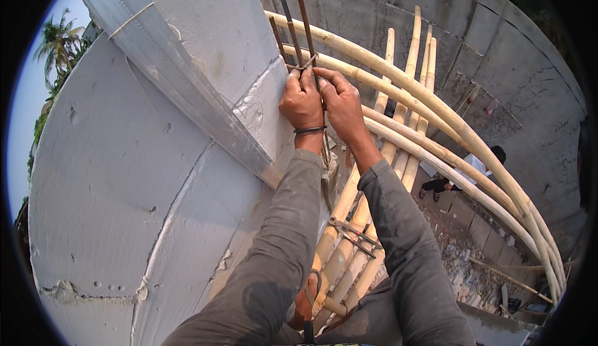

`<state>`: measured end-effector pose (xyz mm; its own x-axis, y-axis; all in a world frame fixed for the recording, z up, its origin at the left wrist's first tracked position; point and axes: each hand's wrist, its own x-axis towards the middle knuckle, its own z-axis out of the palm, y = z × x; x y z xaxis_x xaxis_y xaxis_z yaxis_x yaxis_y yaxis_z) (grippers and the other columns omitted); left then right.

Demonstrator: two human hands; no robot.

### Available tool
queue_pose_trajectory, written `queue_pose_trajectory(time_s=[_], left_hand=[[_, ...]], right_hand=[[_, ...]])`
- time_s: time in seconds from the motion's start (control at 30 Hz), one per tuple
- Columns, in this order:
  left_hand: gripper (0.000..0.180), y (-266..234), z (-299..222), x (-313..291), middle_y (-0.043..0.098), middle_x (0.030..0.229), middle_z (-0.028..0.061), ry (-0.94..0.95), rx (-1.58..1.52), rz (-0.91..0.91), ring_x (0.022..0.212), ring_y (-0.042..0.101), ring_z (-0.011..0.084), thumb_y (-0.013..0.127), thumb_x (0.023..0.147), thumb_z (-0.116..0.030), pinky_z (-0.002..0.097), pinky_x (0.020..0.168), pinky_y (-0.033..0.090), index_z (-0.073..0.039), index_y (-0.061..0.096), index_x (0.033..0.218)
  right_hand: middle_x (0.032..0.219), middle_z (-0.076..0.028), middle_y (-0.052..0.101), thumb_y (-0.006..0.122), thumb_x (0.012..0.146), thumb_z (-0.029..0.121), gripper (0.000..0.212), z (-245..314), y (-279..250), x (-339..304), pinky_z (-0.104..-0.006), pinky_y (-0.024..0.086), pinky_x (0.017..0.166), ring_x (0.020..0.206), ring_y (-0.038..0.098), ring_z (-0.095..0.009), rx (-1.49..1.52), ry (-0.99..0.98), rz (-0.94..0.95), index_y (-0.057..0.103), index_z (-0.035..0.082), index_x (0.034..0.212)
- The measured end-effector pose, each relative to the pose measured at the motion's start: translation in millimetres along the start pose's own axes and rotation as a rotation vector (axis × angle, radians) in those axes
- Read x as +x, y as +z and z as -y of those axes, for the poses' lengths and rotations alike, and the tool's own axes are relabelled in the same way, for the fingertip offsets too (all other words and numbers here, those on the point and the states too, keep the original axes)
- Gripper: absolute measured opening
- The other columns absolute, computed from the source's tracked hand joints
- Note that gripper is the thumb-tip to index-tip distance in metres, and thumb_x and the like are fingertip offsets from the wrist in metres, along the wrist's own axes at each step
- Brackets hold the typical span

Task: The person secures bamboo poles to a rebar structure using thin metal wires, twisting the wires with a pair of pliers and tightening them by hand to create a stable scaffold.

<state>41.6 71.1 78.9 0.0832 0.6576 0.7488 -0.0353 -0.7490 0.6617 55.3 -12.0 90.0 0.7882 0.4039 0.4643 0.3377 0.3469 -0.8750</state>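
Both hands meet at a cluster of upright rebar rods [301, 19] beside the grey block wall. My left hand [302, 102] is closed, its fingertips pinching at the thin metal stirrup [301, 67] that crosses the rods. Just to its right, my right hand [344, 108] is closed too, thumb and fingers pressed together against the rods. Whatever small piece lies between the fingertips is hidden. Below the hands, rods run down toward rough concrete [330, 175]. A pair of pincers [356, 237] with red on the handles lies across the bamboo poles.
Bamboo poles [398, 135] form a scaffold under and right of me, with my sandalled foot [305, 297] on it. A long metal channel [180, 75] leans along the block wall [118, 159]. Far below, a person [473, 168] is near rubble [467, 277] and a concrete wall [517, 97].
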Motion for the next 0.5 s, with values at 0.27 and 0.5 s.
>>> queue_pose_trajectory(time_s=[0.27,0.5], left_hand=[[0.020,-0.4,2.5,0.4,0.070,0.078,0.0137,-0.008,0.026,0.010,0.064,0.068,0.0266,0.071,0.088,-0.024,0.0367,0.058,0.051,-0.005,0.070,0.091],[0.020,-2.9,-0.3,0.2,0.070,0.078,0.0160,-0.074,-0.011,0.020,0.067,0.068,0.0316,0.070,0.087,-0.024,0.0401,0.059,0.052,-0.004,0.070,0.090]], right_hand=[[0.112,-0.018,0.069,0.053,0.092,0.011,0.030,1.0,15.5,-1.0,-0.0329,0.049,0.092,0.104,0.066,-0.024,-0.127,-0.017,-0.229,0.066,-0.002,0.116],[0.113,-0.022,0.066,0.052,0.087,0.011,0.034,-1.3,10.7,6.6,-0.0343,0.049,0.093,0.106,0.066,-0.030,-0.258,-0.140,-0.128,0.066,-0.002,0.115]])
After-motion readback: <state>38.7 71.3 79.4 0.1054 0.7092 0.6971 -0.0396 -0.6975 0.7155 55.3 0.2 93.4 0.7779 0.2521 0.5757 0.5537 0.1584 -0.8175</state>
